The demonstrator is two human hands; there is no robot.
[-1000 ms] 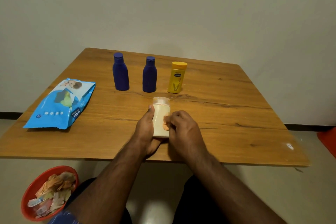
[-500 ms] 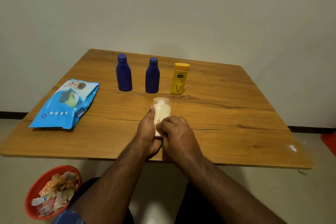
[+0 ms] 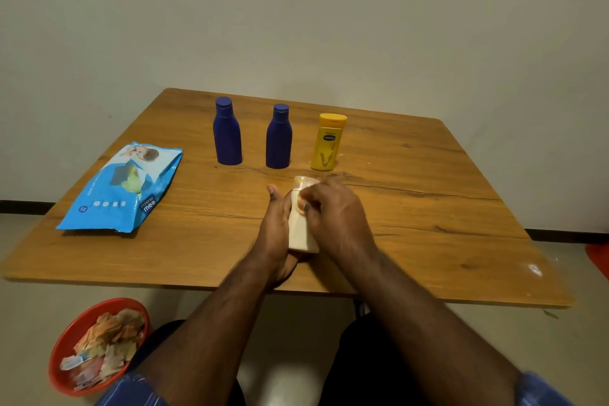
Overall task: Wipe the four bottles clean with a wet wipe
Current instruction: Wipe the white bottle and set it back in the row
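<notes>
On the wooden table, my left hand clasps the cream bottle, long axis pointing away from me, cap far. My right hand presses its upper side, whether around a wipe I cannot tell.

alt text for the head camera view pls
Left hand holds a cream bottle on a wooden table while the right hand rubs it; two blue bottles and a yellow bottle stand behind.

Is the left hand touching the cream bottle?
Touching. The head view shows the left hand wrapped against the cream bottle, with no gap.
</notes>
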